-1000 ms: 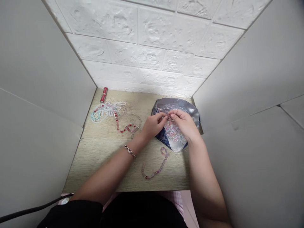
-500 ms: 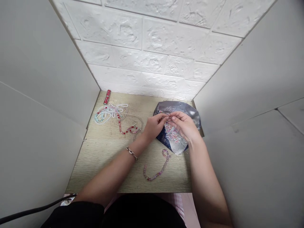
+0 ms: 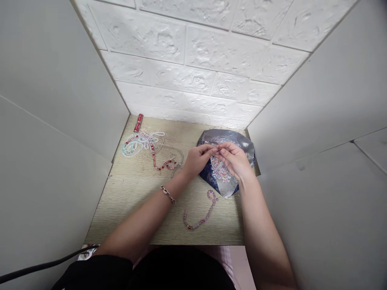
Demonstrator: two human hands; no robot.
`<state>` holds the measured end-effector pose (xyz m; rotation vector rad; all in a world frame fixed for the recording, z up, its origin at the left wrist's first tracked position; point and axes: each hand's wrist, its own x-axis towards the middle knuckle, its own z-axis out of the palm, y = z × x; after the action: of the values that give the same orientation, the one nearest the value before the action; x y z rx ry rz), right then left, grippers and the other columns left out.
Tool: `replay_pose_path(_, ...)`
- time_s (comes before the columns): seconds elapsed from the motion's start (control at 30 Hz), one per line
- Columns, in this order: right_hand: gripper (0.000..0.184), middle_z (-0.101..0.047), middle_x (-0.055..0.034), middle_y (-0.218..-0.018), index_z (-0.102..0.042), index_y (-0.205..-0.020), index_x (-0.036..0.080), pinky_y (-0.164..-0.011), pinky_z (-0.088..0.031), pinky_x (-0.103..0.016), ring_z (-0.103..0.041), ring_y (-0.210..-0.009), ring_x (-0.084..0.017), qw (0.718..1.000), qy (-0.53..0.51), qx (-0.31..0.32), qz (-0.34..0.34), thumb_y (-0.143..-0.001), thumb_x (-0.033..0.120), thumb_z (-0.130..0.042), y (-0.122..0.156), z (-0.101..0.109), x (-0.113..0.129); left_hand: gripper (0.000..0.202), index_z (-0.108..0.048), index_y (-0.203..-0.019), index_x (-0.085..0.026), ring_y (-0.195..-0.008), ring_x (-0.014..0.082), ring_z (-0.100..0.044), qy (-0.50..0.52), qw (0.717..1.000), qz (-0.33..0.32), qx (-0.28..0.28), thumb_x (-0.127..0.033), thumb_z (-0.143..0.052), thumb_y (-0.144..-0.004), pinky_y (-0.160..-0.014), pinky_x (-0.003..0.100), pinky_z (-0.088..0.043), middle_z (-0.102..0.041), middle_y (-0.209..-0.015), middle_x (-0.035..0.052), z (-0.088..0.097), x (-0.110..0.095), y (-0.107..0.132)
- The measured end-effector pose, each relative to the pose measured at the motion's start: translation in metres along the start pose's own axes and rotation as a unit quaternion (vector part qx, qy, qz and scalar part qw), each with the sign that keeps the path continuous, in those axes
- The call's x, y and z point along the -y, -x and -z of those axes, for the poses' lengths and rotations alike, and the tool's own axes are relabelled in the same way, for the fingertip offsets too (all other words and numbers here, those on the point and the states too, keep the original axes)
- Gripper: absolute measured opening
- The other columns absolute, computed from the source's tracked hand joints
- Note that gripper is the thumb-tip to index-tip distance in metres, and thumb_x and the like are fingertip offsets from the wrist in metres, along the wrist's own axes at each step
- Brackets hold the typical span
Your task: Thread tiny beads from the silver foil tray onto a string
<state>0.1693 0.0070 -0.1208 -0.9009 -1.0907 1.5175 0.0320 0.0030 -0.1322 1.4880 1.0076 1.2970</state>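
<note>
My left hand (image 3: 198,160) and my right hand (image 3: 234,159) meet fingertip to fingertip, each in a pinch. What lies between the fingers is too small to make out. Below them a grey and dark blue shiny pouch (image 3: 242,140) lies spread on the table, with many small pink, white and clear beads (image 3: 220,171) on it. Nearer to me, a strand of pink and purple beads (image 3: 198,222) lies in a curve with a loop at its upper end.
The wooden table (image 3: 136,201) stands between grey panels left and right and a white brick-pattern wall (image 3: 181,80). At the back left lie a red cylinder (image 3: 138,123) and tangled white, turquoise and red bead strands (image 3: 142,143). A black cable (image 3: 48,266) crosses the lower left.
The whole view has shifted very slightly. Both hands stay pinched together over the pouch, and the beads on the table lie as before.
</note>
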Motion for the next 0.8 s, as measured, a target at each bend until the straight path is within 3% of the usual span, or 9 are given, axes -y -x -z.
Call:
replay_pose_path(0.2, 0.014, -0.061, 0.0033, -0.070, -0.062, -0.073, 0.021, -0.067, -0.051, -0.018, -0.059, -0.066, -0.006, 1.000, 0.019, -0.017, 0.009, -0.062, 0.026, -0.069, -0.0013, -0.0004, -0.0008, 0.027, -0.065, -0.081, -0.014, -0.075, 0.0116, -0.058, -0.014, 1.000, 0.000, 0.005, -0.036, -0.051, -0.075, -0.068, 0.021, -0.043, -0.067, -0.080, 0.0023, 0.0014, 0.0002, 0.0000)
replay_pose_path(0.37, 0.015, -0.063, 0.0027, -0.069, -0.062, -0.076, 0.022, -0.069, -0.053, -0.023, -0.061, -0.067, -0.009, 0.997, 0.069, -0.038, 0.021, -0.063, 0.027, -0.068, 0.0000, -0.0005, -0.0004, 0.028, -0.066, -0.082, -0.014, -0.075, 0.0125, -0.058, -0.019, 1.000, 0.001, 0.009, -0.036, -0.050, -0.075, -0.070, 0.022, -0.043, -0.067, -0.081, 0.0029, 0.0020, -0.0009, 0.0000)
replay_pose_path(0.8, 0.016, -0.064, 0.0017, -0.070, -0.063, -0.076, 0.022, -0.075, -0.053, -0.029, -0.061, -0.071, -0.011, 0.994, 0.103, -0.033, 0.009, -0.062, 0.028, -0.068, 0.0036, -0.0026, 0.0048, 0.031, -0.065, -0.080, -0.013, -0.070, 0.0113, -0.056, -0.032, 0.999, 0.012, 0.019, -0.039, -0.050, -0.075, -0.064, 0.021, -0.041, -0.065, -0.075, 0.0023, 0.0035, -0.0026, -0.0001)
